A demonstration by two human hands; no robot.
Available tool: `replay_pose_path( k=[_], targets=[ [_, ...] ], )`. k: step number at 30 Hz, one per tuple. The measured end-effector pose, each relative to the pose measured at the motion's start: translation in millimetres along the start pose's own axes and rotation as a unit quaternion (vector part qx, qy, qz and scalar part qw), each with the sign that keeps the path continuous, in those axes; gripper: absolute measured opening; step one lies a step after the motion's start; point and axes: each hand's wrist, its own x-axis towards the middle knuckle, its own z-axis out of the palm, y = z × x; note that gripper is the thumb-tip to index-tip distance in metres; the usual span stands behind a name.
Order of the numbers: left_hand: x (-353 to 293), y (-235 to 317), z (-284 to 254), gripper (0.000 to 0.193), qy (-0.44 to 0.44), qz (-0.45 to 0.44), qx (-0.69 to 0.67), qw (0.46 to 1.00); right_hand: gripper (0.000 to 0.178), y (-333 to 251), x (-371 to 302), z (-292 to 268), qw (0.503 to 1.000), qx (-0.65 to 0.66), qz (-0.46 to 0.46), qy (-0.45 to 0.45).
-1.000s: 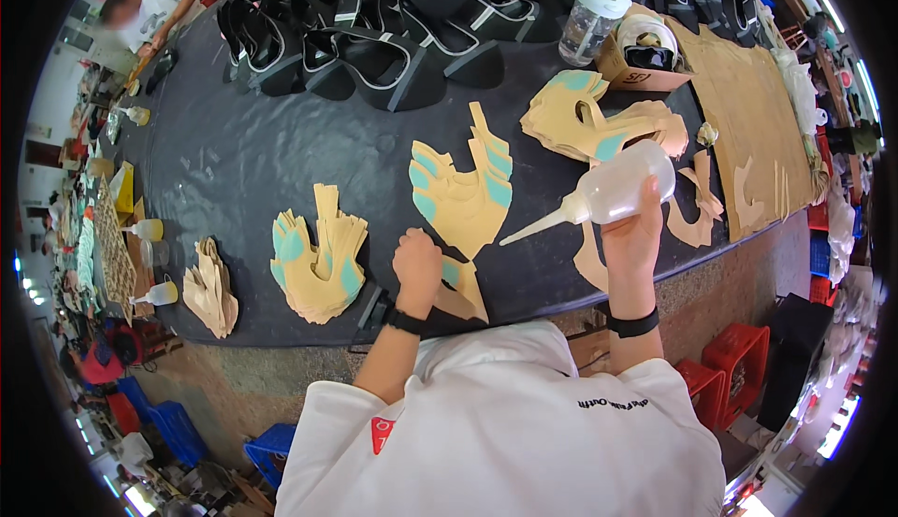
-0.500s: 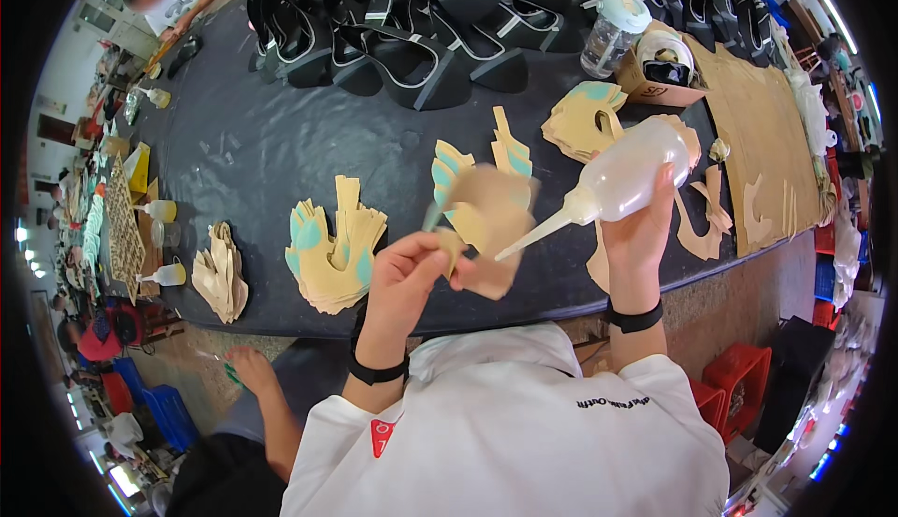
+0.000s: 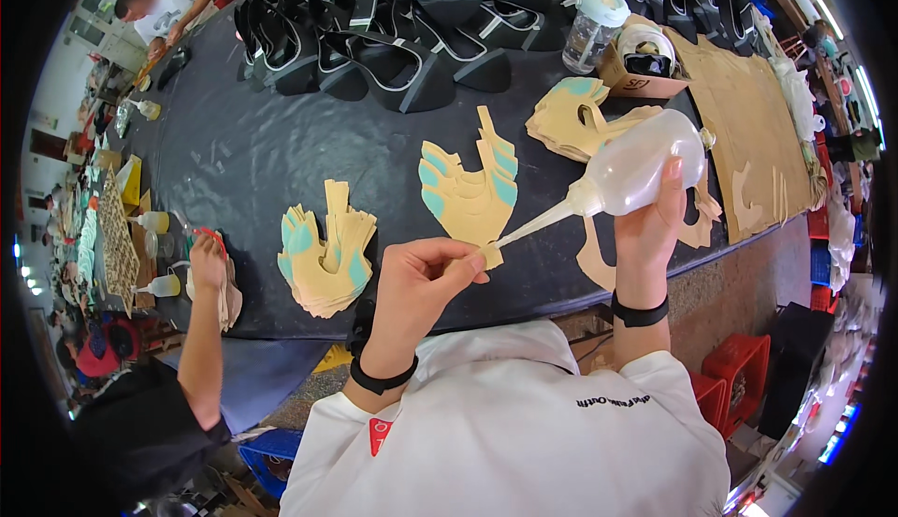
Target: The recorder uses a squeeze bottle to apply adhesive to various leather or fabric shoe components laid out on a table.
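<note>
**Squeeze bottle [image 3: 645, 166] tilted to a small tan piece [image 3: 491, 256] above the table [image 3: 234, 152]**

Head view: The left hand [image 3: 421, 283] is above the table's near edge, thumb and fingers closed in a narrow pinch on the small tan piece. The right hand [image 3: 647, 227], also by the near edge but farther right, has its fingers wrapped around the lower side of the squeeze bottle, whose long nozzle [image 3: 540, 221] slants down-left. Its tip is at the piece; whether they touch, I cannot tell.

Just beyond lies a fanned stack [image 3: 479, 203] of tan pieces with pale green patches; a second stack [image 3: 327, 269] sits left of it along the near edge. Black shoes [image 3: 412, 72] crowd the far edge. A co-worker's hand [image 3: 208, 264] is near the left corner of the near edge.

The bottle looks thin-walled, light and easily squeezed, so its round belly seems the place to hold, not the slender nozzle. The piece seems thin and pliant, best pinched at its rim.
</note>
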Motion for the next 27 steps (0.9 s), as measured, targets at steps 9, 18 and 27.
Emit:
replay_pose_path(
  k=[9,18,27],
  targets=[
    [0,-2,3,0.011,-0.009,0.01,-0.005,1.0,0.055,3,1,-5,0.999,-0.02,0.02,-0.016],
    [6,2,1,0.009,-0.007,0.005,0.018,1.0,0.058,1,8,1,1.0,-0.018,0.02,0.0],
    [51,-4,-22,0.012,0.104,0.089,0.102,0.985,0.051,1,8,-10,0.996,0.024,0.082,-0.035]
  ],
)
